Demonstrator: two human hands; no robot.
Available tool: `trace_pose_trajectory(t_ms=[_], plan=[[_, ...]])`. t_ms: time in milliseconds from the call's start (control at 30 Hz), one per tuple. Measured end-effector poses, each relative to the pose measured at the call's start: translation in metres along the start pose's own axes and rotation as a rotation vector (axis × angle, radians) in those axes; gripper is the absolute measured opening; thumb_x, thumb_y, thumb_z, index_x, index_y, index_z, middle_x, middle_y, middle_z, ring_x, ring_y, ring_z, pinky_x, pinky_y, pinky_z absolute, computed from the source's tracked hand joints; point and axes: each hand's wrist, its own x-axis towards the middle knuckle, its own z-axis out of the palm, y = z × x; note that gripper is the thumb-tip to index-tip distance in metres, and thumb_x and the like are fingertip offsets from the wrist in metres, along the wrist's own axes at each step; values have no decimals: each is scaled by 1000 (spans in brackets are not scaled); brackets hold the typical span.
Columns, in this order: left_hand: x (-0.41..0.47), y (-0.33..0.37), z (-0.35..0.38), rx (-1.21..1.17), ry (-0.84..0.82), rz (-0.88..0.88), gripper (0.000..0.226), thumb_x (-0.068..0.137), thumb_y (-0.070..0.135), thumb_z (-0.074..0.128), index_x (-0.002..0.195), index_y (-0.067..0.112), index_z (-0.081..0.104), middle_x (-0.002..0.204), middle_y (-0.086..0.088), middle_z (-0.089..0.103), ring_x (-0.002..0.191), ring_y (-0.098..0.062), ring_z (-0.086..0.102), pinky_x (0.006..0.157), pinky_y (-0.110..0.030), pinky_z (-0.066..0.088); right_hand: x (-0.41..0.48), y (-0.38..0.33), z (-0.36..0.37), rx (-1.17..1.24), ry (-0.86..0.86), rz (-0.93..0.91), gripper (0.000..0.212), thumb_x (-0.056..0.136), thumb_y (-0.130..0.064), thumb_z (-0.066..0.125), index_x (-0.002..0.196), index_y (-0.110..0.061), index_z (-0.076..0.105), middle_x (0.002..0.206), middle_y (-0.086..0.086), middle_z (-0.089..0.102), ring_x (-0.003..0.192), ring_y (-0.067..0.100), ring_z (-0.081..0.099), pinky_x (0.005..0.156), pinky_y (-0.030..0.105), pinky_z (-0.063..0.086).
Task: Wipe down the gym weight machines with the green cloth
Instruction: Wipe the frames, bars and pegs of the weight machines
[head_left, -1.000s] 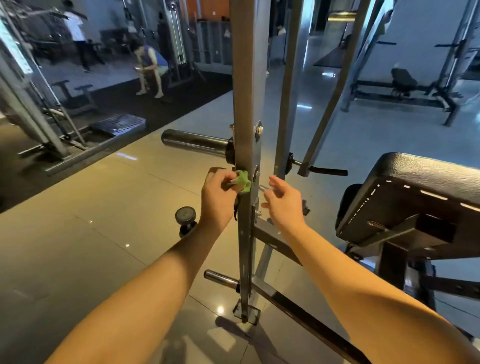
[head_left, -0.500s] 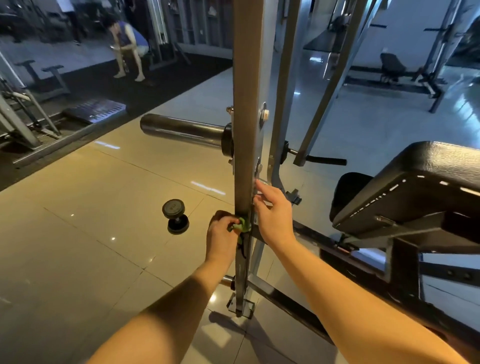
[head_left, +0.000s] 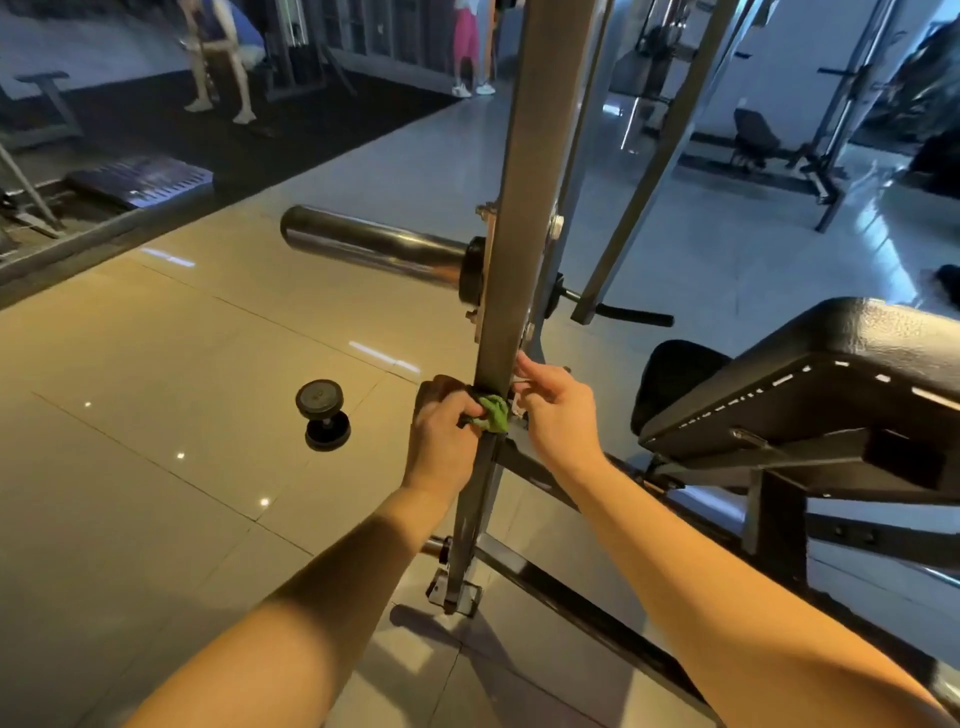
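Note:
A grey upright post (head_left: 511, 260) of the weight machine rises through the middle of the view. My left hand (head_left: 441, 431) grips a bunched green cloth (head_left: 493, 413) and holds it against the post's front, low down near a cross brace. My right hand (head_left: 553, 410) is on the post's right side at the same height, index finger stretched up against the metal, the other fingers loosely curled. It holds nothing that I can see. Most of the cloth is hidden inside my left fist.
A chrome weight sleeve (head_left: 374, 244) sticks out left from the post. A black dumbbell (head_left: 322, 413) stands on the tiled floor to the left. A black padded bench (head_left: 831, 384) fills the right. The post's foot plate (head_left: 454, 592) and a floor bar lie below. People stand far back.
My left hand slid the cloth down the post from the bolt height to the cross brace. My right hand followed downward alongside. The view tilted lower.

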Motion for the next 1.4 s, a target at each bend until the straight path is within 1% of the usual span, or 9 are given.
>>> trace_pose_trajectory(t_ms=[233,367,533,633,767,967,1067,1167,1400], plan=[[-6,-86,19,213,-86,19,24,96,-2,55,78,12,63,82,0,61,74,-9,61,63,-16,48,-9,53,29,22,107,-105,45,101,-3,54,140,-26,61,132,-4,59,126,4,51,97,6,45],[-12,-120,29,-14,-95,40,21,92,1,51,74,9,58,63,-4,59,64,-14,63,56,-24,50,-18,78,48,30,218,-251,44,100,-1,56,140,-18,60,134,-4,54,123,-2,50,92,4,44],[-10,-140,27,76,-68,252,18,97,7,60,81,15,60,83,1,62,73,-6,62,60,-14,50,-18,94,57,-90,294,-383,45,101,-4,55,143,-20,58,132,-7,55,110,-14,48,88,-3,39],[6,-122,18,-5,88,475,20,93,9,71,89,28,64,89,10,62,84,-3,61,71,-14,51,-10,98,54,-200,342,-414,43,99,-9,54,141,-20,61,127,-1,62,112,4,55,90,4,39],[28,-97,16,-65,190,773,20,86,15,81,91,29,68,93,1,63,83,-6,61,76,-24,54,-7,99,50,-214,365,-491,44,92,-6,55,132,-20,69,120,3,71,105,17,66,97,40,55],[40,-117,35,-15,406,1029,24,90,17,78,113,11,75,109,-6,60,103,-24,62,89,-35,55,-6,121,52,-119,364,-578,46,94,1,57,136,-16,65,115,-3,73,103,12,69,95,36,59],[40,-123,43,-38,464,1112,28,93,14,73,121,9,73,112,1,58,105,-14,59,92,-21,55,-9,135,57,-146,376,-665,42,97,-4,59,135,-19,66,109,-11,72,93,4,66,89,26,57],[37,-141,54,-7,505,1167,23,94,10,71,116,8,74,107,3,57,100,-7,52,86,-4,46,-6,141,60,-215,372,-700,47,94,-1,63,137,-21,64,127,-5,69,108,5,58,95,26,53],[25,-243,80,47,332,1051,10,102,13,61,94,7,64,96,-2,57,90,1,53,71,-12,44,-2,141,48,-289,323,-661,51,95,4,63,139,-22,62,135,-7,62,115,3,48,94,16,41]])
